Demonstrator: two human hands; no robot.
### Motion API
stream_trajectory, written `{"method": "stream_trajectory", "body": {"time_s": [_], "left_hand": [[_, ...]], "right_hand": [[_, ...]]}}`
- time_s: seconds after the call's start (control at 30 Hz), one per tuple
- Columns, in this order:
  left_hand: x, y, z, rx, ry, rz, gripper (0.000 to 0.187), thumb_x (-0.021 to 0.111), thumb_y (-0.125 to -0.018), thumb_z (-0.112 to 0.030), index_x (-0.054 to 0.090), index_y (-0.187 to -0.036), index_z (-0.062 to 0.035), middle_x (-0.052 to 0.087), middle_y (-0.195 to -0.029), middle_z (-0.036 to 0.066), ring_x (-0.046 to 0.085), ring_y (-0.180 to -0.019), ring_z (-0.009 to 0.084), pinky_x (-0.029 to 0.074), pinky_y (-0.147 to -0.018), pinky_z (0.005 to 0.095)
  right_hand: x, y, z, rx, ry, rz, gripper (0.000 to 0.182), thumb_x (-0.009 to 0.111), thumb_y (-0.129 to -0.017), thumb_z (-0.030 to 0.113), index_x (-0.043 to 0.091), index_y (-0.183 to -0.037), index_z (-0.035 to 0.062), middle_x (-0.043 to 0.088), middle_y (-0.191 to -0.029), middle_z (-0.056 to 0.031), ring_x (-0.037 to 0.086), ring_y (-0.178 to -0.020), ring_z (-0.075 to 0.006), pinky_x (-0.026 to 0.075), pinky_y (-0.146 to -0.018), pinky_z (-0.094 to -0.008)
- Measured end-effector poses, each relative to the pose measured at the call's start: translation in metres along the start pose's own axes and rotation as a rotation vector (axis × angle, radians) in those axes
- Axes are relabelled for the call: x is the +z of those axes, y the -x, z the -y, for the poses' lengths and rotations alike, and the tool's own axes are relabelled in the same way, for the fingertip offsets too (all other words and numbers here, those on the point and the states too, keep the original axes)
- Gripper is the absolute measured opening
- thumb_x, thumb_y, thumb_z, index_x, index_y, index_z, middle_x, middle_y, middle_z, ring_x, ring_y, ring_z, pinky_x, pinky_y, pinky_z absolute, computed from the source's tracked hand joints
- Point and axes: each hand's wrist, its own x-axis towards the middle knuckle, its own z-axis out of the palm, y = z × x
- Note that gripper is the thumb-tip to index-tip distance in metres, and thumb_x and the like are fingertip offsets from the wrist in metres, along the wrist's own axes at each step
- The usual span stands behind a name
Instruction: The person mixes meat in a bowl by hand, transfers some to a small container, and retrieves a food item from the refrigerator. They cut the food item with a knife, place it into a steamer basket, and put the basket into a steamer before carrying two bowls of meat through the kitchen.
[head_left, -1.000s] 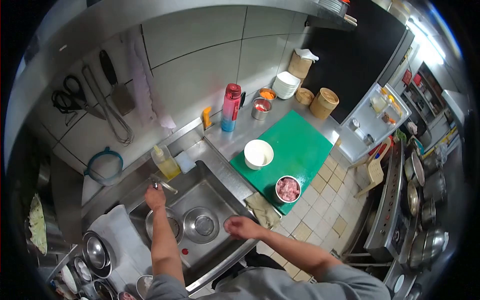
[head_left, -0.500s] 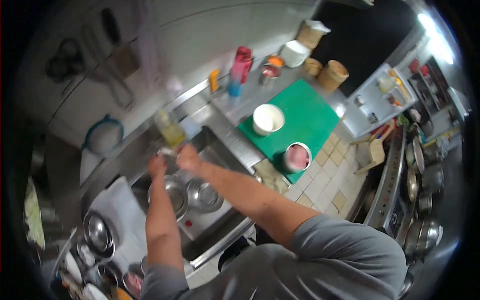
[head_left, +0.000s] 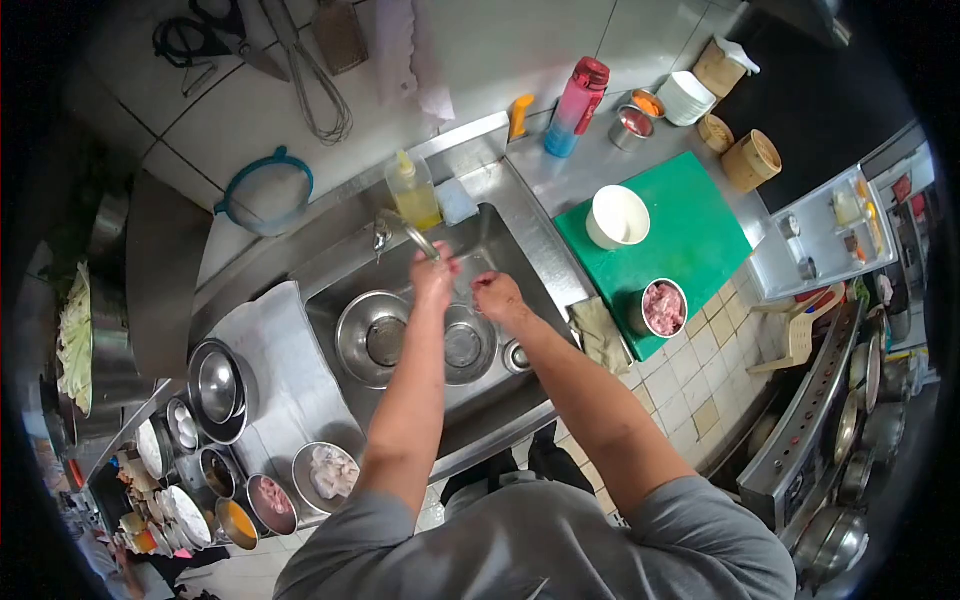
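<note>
In the head view, my left hand is right at the end of the faucet spout, over the sink. The spout overlaps its fingers, and I cannot tell whether they grip it. My right hand hovers a little to the right, with its fingers curled in and nothing visible in them. Beneath the hands, a metal bowl and a second, shallower metal bowl sit in the steel sink. Behind the faucet stands a squeeze bottle of yellow liquid, with a pale blue sponge beside it.
On the right, a green cutting board bears a white tub and a container of raw meat. A folded cloth lies by the sink. Several food bowls stand at lower left, including one of pale meat. A strainer leans on the wall.
The view has swung leftward and steadied, so the scene sits further right and lower left bowls show. My hands have moved apart; my left is now at the spout's end.
</note>
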Motion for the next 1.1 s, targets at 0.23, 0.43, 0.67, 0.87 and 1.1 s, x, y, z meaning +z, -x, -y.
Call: {"method": "stream_trajectory", "body": {"time_s": [0.23, 0.43, 0.67, 0.87, 1.1], "left_hand": [[-0.007, -0.023, 0.027, -0.302, 0.108, 0.08, 0.033, 0.07, -0.093, -0.032, 0.061, -0.113, -0.007, 0.065, -0.092, 0.007, 0.065, -0.075, 0.0239, 0.057, -0.073, 0.0386], [-0.063, -0.014, -0.043, -0.48, 0.656, -0.205, 0.056, 0.061, -0.094, -0.053, 0.063, -0.117, -0.0022, 0.066, -0.111, 0.014, 0.062, -0.102, 0.0289, 0.053, -0.085, 0.0446], [-0.128, -0.114, -0.031, -0.441, 0.844, -0.176, 0.038, 0.057, -0.101, -0.036, 0.061, -0.103, 0.0018, 0.069, -0.09, 0.015, 0.067, -0.084, 0.0274, 0.058, -0.074, 0.039], [-0.097, -0.079, -0.031, -0.064, 0.38, -0.271, 0.048, 0.049, -0.104, -0.028, 0.044, -0.144, -0.002, 0.041, -0.151, 0.018, 0.044, -0.139, 0.0285, 0.046, -0.111, 0.0455], [-0.133, -0.029, 0.005, -0.063, -0.22, -0.237, 0.022, 0.049, -0.104, -0.023, 0.064, -0.107, -0.006, 0.061, -0.085, 0.005, 0.061, -0.075, 0.0194, 0.054, -0.067, 0.0283]], "right_hand": [[-0.067, 0.109, -0.055, -0.274, 0.331, -0.064, 0.019, 0.064, -0.093, 0.018, 0.071, -0.101, 0.0025, 0.073, -0.094, -0.0198, 0.071, -0.087, -0.0344, 0.055, -0.079, -0.0409], [-0.175, 0.236, -0.121, 0.063, -0.169, -0.227, 0.015, 0.06, -0.099, 0.015, 0.067, -0.1, 0.002, 0.068, -0.081, -0.005, 0.066, -0.071, -0.0153, 0.053, -0.061, -0.0315], [-0.289, 0.373, -0.318, 0.433, 0.103, -0.562, 0.023, 0.064, -0.093, 0.022, 0.068, -0.105, 0.0021, 0.071, -0.083, -0.0095, 0.07, -0.073, -0.0199, 0.055, -0.059, -0.0315], [-0.306, 0.569, -0.598, 0.962, 0.654, -0.083, 0.03, 0.07, -0.083, 0.024, 0.072, -0.103, 0.0022, 0.074, -0.092, -0.0184, 0.072, -0.079, -0.031, 0.06, -0.069, -0.043], [-0.319, 0.625, -0.55, 1.207, -0.351, -0.702, 0.025, 0.067, -0.092, 0.02, 0.068, -0.101, -0.0022, 0.069, -0.092, -0.0191, 0.068, -0.071, -0.0305, 0.061, -0.06, -0.0461]]}}
